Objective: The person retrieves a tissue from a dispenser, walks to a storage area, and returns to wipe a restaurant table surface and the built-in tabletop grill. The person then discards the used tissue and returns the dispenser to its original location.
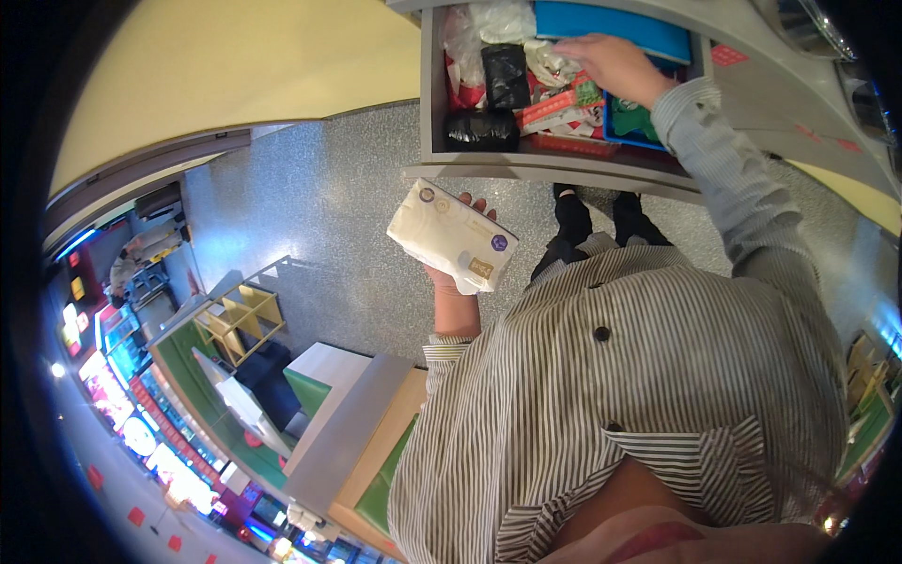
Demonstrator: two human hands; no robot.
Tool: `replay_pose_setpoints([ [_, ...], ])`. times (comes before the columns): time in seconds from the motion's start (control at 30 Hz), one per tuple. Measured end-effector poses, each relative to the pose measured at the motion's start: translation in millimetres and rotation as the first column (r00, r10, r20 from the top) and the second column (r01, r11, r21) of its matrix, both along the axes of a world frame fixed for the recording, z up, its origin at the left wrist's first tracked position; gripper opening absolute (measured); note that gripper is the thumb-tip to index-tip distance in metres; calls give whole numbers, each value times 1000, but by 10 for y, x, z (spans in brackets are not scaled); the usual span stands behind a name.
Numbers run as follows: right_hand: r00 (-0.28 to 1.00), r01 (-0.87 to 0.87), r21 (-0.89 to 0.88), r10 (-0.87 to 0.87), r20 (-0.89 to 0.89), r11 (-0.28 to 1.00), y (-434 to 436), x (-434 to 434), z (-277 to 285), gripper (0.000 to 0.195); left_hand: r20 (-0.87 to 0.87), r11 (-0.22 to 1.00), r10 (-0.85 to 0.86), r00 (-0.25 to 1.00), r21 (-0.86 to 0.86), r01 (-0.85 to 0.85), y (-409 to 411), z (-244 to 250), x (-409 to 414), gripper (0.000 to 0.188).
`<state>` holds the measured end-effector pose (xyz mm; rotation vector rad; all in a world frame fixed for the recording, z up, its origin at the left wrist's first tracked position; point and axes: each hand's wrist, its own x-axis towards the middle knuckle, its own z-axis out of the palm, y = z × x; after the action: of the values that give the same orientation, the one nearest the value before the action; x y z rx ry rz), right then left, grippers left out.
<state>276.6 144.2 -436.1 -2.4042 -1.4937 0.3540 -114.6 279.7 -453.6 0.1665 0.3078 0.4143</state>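
My left hand (442, 279) grips a white soft packet of tissues (451, 236) beside the open drawer (426, 120). The packet bears printed writing and a purple round mark, and hides most of the palm. Inside the drawer, my right hand (620, 67) is stretched over the contents. Its fingertips lie by a crumpled white plastic bag (553, 63) and just below a blue folder-like item (613, 28); whether they touch the bag is unclear. Around it are black plastic-wrapped bundles (505, 76), a red and white box (550, 107) and a blue tray (634, 137) with green items.
Above the drawer runs a grey counter (740, 120), with shiny metal vessels (817, 28) at the far right. A yellow panel (246, 63) stands left. Green bench seats (384, 486) and a wooden rack (243, 317) are at lower left. Another person (141, 257) is in the distance.
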Motion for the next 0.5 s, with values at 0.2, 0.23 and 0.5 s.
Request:
replay_pose_setpoints([
  [0.2, 943, 138, 37, -120, -311, 990, 92, -277, -317, 41, -54, 1000, 7, 999, -21, -8, 26, -7, 35, 76],
  [0.23, 952, 122, 9, -114, -285, 993, 133, -330, -258, 41, -49, 1000, 4, 999, -5, -4, 27, 1, 50, 76],
  [0.5, 991, -115, -279, 130, 36, 953, 374, -554, -466, 36, -64, 992, 36, 997, -115, -43, 10, -44, 26, 83],
])
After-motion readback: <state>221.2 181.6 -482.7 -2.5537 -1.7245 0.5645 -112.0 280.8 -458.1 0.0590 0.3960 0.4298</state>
